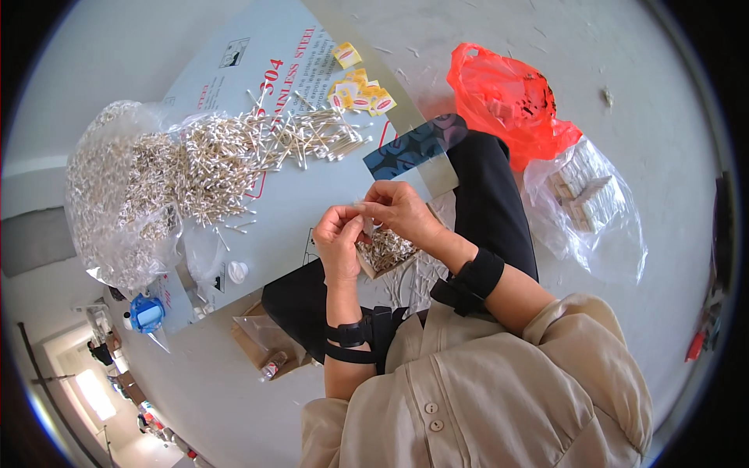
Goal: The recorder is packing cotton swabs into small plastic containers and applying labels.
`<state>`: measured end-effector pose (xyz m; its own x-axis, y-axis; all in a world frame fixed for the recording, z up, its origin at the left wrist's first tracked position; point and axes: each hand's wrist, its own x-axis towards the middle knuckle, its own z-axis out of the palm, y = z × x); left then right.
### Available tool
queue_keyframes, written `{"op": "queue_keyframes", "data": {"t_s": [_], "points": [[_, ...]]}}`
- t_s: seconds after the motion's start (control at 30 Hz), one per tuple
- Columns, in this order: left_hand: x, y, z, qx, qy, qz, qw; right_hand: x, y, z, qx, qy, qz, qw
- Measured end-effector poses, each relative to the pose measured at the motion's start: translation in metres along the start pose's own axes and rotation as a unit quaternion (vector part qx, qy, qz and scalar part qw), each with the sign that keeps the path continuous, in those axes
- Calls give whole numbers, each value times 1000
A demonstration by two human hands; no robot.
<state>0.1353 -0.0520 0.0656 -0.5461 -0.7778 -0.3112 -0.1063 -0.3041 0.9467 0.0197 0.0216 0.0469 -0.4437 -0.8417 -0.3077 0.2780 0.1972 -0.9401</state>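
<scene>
L hand & R hand pinching clear plastic over box nr table edge, gap to swab pile.

My left hand and right hand mostly hide the small translucent thing between them (I can't tell what); the near edge crops my beige shirt.

Pinched between left hand and right hand: a small, whitish, translucent piece, exact kind unclear. Just below the hands: white-tipped cotton swabs, jumbled together inside an open carton.
</scene>
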Motion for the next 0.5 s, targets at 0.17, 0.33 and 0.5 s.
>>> {"op": "queue_keyframes", "data": {"t_s": [0.17,0.33,0.5], "points": [[0,-3,-4,-31,-12,-9,999,0,5,-1,61,-17,13,998],[0,-6,-5,-10,-15,5,1000,-1,7,0,92,-17,17,995],[1,-7,-4,13,-1,24,1000,-1,8,0,102,-22,8,995]]}}
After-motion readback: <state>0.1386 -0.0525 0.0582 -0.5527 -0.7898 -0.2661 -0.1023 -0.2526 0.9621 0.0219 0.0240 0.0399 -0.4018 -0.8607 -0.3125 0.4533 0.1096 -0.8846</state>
